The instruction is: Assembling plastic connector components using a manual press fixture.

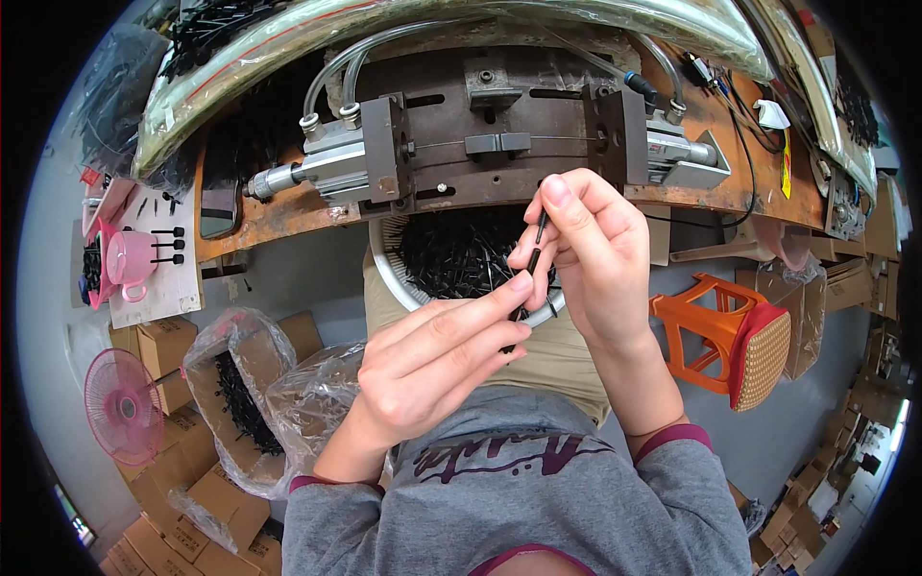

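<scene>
My right hand (pixel 597 245) pinches a thin black rod (pixel 543 227) with thumb and fingertips. My left hand (pixel 437 350) is closed on a short black tube-like piece (pixel 533 259), its upper end close below the rod; I cannot tell whether they touch. More dark ends show beneath my left fingers, too small to make out. Both hands are over a round white basket (pixel 392 272) in my lap, holding a heap of slim black parts (pixel 451 250). Beyond them, a dark metal fixture (pixel 461 187) carries a small grey block (pixel 497 143) on a thin rod.
Air cylinders (pixel 336 158) with clear hoses flank the fixture on the wooden bench (pixel 259 226). A phone (pixel 221 209) and pink cup (pixel 130 261) are left. Below stand a pink fan (pixel 125 407) and lined carton (pixel 216 422). An orange stool (pixel 696 317) is right.
</scene>
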Action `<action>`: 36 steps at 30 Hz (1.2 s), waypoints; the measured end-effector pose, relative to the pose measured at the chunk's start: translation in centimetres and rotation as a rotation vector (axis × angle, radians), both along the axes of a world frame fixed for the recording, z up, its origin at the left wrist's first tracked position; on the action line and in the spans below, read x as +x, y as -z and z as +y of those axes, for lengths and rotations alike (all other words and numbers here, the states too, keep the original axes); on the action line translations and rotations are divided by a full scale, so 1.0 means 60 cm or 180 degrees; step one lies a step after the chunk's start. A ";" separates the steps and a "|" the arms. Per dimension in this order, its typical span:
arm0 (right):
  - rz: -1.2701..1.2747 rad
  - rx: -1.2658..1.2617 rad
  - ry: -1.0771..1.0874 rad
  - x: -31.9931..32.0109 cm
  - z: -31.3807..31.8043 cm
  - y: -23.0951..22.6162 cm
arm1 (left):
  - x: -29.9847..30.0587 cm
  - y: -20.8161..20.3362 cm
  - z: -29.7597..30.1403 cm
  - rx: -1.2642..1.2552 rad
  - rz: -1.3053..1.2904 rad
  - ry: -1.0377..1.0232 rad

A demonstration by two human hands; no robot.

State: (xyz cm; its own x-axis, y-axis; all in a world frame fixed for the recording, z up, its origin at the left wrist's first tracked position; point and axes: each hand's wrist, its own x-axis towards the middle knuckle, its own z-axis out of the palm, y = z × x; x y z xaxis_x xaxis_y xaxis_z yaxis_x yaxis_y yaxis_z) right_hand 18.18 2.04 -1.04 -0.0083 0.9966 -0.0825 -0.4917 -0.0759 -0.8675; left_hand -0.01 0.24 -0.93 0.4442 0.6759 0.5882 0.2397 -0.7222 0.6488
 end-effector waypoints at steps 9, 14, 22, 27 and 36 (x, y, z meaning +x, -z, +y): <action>-0.0148 0.0157 0.0205 -0.007 -0.006 0.003 | 0.000 -0.004 0.002 -0.0025 0.0066 -0.0012; -0.0112 0.0232 0.0157 -0.004 -0.009 -0.001 | 0.001 -0.004 0.001 -0.0010 0.0054 -0.0043; -0.0171 0.0321 0.0121 -0.008 -0.017 0.004 | -0.001 -0.001 -0.003 -0.0162 0.0029 -0.0026; -0.0178 0.0330 0.0132 -0.007 -0.018 0.003 | 0.003 -0.001 -0.003 -0.0137 0.0040 -0.0047; -0.0056 0.0114 -0.0071 -0.004 -0.017 0.014 | 0.008 -0.003 0.010 0.0005 0.0073 -0.0181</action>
State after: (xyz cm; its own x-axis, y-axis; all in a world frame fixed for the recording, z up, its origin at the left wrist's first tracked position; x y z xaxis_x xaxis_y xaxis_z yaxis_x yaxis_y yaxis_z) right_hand 17.95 1.02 -1.89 -0.0293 0.9985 -0.0471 -0.4750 -0.0553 -0.8783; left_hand 0.46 0.82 -0.73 0.4184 0.6996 0.5792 0.2954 -0.7079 0.6416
